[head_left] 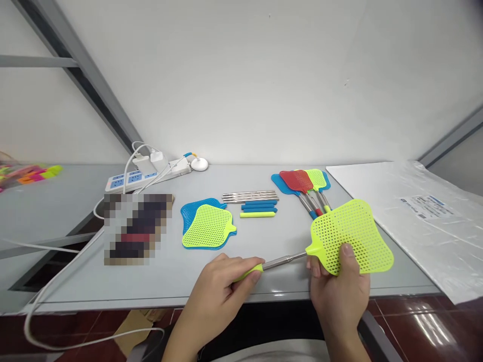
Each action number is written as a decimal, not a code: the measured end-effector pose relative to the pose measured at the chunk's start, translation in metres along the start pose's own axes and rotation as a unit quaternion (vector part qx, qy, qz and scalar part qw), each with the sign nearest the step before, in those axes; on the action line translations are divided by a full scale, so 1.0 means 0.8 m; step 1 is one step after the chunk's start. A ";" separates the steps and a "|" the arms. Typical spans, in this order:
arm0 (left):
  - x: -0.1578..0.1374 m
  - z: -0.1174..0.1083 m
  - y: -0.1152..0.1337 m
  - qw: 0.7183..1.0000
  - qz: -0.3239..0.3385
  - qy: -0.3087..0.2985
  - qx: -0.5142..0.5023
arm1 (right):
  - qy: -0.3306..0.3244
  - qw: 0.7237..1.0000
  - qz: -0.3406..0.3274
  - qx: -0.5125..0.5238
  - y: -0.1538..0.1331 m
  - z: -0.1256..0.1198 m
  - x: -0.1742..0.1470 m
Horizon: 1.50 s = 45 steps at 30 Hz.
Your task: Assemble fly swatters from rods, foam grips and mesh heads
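One yellow-green swatter [320, 241], held at both ends just above the counter [162, 281], near its front edge. To do this well, we'd keep the handle [251, 273], metal rod [281, 261] and mesh head [356, 234] in one line, so any push or twist runs along the rod and doesn't bend it. We'd also take hold nearer the neck [313, 250]; the thin mesh probably flexes. Left hand [224, 284]: wrapped round the handle, thumb and forefinger pinching its rod end. Right hand [341, 291]: clamped on the head, thumb flat on the mesh, other fingers underneath, partly hidden. Bare rod between the two. We can't tell whether it's fully seated at either end.
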<state>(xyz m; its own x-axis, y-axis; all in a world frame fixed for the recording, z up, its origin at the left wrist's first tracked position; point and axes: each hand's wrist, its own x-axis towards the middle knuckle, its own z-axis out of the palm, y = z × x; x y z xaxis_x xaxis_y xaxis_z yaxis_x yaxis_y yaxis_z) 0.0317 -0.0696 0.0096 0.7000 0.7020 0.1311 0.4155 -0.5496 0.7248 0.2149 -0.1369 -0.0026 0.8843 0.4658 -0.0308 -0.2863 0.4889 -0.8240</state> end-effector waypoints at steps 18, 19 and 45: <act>-0.006 0.002 -0.011 1.000 -0.002 0.001 -0.006 | 0.036 0.999 0.008 -0.012 -0.002 -0.011 0.007; -0.007 0.002 -0.011 1.000 -0.003 0.000 -0.007 | 0.027 1.000 0.011 -0.011 -0.002 -0.011 0.007; 0.020 -0.009 0.032 0.961 0.202 0.065 0.178 | -0.269 0.961 0.047 -0.038 -0.019 -0.056 0.039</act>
<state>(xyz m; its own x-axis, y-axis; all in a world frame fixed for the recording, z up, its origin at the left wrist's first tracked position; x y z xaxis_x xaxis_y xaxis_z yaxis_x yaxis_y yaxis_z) 0.0492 -0.0687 0.0352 0.7766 0.4365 0.4542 0.3137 -0.8932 0.3221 0.2634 -0.1628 -0.0161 0.5311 0.8296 0.1725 -0.3103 0.3799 -0.8715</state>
